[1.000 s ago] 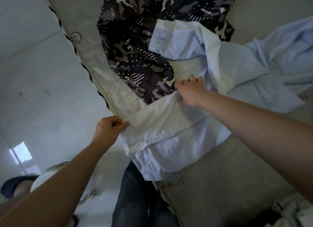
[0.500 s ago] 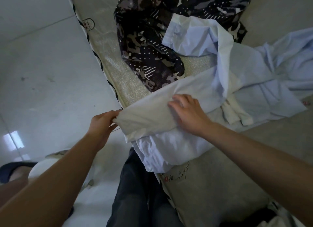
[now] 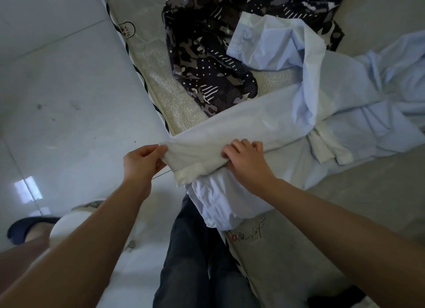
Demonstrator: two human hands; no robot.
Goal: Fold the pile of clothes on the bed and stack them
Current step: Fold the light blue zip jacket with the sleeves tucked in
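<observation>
A: Is any writing legible?

B: A dark scribbled script with a small red mark point(image 3: 247, 235) sits on the grey bed cover point(image 3: 322, 215) at lower centre, but it cannot be read. A round cartoon patch point(image 3: 126, 28) shows on the mattress edge, upper left.

A: And the fabrics?

B: The light blue shirt point(image 3: 264, 121) is thin woven cloth with white lining, lying rumpled from centre frame to the right edge. Its folded band runs across the bed's near edge. Above it lies a dark camouflage garment point(image 3: 207, 61) with white dots and dashes.

A: The hands?

B: The left hand point(image 3: 140, 163) pinches the band's end, fingers point(image 3: 158, 150) clamped on the cloth. The right hand point(image 3: 247, 160) grips the band further right, fingers curled into it. Dark jeans point(image 3: 195, 250) show below.
</observation>
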